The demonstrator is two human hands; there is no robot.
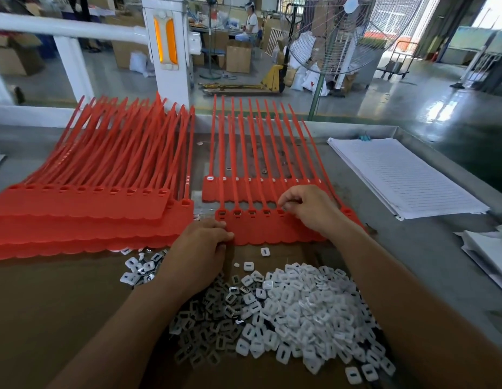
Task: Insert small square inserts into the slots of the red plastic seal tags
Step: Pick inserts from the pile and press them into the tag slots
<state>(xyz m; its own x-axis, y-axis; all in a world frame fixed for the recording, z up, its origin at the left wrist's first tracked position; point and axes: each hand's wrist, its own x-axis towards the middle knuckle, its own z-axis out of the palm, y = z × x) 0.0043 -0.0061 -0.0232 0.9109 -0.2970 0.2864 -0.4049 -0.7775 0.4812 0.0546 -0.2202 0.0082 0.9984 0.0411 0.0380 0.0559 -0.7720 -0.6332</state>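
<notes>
A strip of joined red seal tags (261, 230) lies in front of me, its long tails pointing away. Several of its slots on the left hold inserts. My left hand (196, 248) grips the strip's near left edge, thumb on top. My right hand (305, 206) hovers over the strip with fingers curled, pinching a small insert at a slot near the middle. A big heap of white square inserts (294, 313) lies on brown cardboard close to me. A second red strip (213, 192) lies just behind the first.
A tall stack of red tag strips (84, 217) fills the left of the table. A pad of lined paper (398, 175) lies at the right, more white sheets (488, 251) at the far right edge. A standing fan (336, 35) rises beyond the table.
</notes>
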